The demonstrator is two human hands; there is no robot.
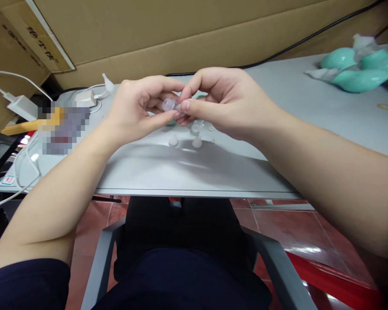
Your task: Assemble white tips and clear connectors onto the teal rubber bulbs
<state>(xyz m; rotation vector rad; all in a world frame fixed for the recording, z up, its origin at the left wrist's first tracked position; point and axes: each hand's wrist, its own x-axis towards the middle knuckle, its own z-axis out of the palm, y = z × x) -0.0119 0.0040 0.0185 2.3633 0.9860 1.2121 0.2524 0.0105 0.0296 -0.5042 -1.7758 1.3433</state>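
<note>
My left hand (145,103) and my right hand (216,99) meet above the desk, both closed on a small clear plastic fitting (170,104). Its wide round end points left, and fingertips cover its narrow end. My right thumb and forefinger pinch it from the right; my left thumb and fingers hold it from below and behind. Under the hands lie a white cone-shaped tip (173,140), a second cone-shaped tip (197,141), a clear plastic piece (198,125) and a tiny white ring (211,128). Something green behind my fingers is mostly hidden.
Several green bulbs with clear tips (355,82) lie at the far right of the grey desk (187,176). On the left are white chargers (22,106) with cables, a yellow-handled tool (29,125) and a blurred-out item. Cardboard (148,38) stands behind.
</note>
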